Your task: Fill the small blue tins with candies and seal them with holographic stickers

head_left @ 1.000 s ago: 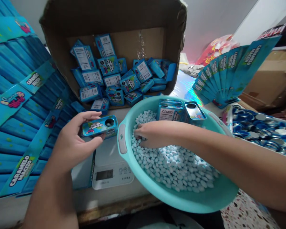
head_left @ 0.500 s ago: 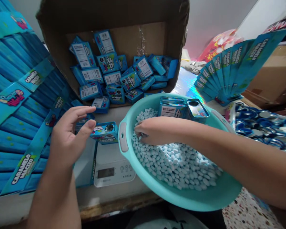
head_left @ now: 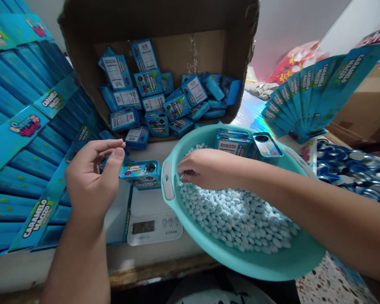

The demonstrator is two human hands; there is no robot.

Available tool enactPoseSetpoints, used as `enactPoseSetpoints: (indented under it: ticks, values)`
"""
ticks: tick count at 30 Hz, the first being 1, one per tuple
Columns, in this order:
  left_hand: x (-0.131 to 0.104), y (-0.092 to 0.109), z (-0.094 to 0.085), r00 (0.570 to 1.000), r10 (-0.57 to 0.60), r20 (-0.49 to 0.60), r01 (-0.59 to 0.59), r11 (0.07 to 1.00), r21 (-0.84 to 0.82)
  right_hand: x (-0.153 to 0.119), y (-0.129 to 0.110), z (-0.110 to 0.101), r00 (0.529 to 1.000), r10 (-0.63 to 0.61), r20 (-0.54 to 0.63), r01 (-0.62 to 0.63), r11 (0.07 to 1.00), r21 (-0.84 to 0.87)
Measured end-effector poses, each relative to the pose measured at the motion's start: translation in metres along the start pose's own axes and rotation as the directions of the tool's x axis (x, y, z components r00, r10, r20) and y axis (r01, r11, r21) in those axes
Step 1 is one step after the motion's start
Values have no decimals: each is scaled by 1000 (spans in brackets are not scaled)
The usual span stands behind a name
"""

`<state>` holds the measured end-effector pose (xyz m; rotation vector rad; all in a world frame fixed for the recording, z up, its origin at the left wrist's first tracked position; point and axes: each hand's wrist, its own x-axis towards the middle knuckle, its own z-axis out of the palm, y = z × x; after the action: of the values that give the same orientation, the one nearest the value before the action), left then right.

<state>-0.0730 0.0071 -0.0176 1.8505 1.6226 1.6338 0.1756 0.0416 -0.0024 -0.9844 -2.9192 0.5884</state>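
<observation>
My right hand (head_left: 205,169) is low over the pale blue oval candies (head_left: 237,219) in a turquoise basin (head_left: 193,236), its fingers curled together at the left side, touching candies; the fingertips are partly hidden. My left hand (head_left: 93,177) is raised beside a blue candy tin (head_left: 141,169), thumb and forefinger brought together; what they hold, if anything, cannot be made out. That tin has a round opening in its top and stands on a white kitchen scale (head_left: 155,236) whose display shows digits. More tins (head_left: 234,145) stand inside the basin's far side, one with an open top (head_left: 267,145).
A cardboard box (head_left: 160,25) on its side holds several blue tins. Blue printed display packs (head_left: 25,139) stand at the left. Fanned printed cards (head_left: 319,84) rise at the right, above a heap of blue and silver metal lids (head_left: 351,164).
My left thumb and forefinger have come together. My right hand has lifted slightly in the candies. The scale's digits have become readable, and the view has shifted slightly.
</observation>
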Motion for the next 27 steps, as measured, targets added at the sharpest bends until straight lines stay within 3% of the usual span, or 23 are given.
enactPoseSetpoints:
  ticks: [12, 17, 23, 27]
  values:
    - [-1, -4, -4, 996, 80, 46, -84, 992, 95, 2, -6, -1, 996, 63, -57, -63, 998, 2]
    - [-1, -2, -5, 993, 104, 56, -110, 986, 126, 0, -10, -8, 992, 83, -92, -61, 975, 215]
    - [-1, 0, -7, 982, 148, 113, -167, 970, 178, -7, -14, -13, 993, 80, -92, 1, 750, 662]
    - [-1, 1, -6, 978, 169, 124, -192, 960, 205, -8, -14, -15, 991, 51, -127, 72, 595, 801]
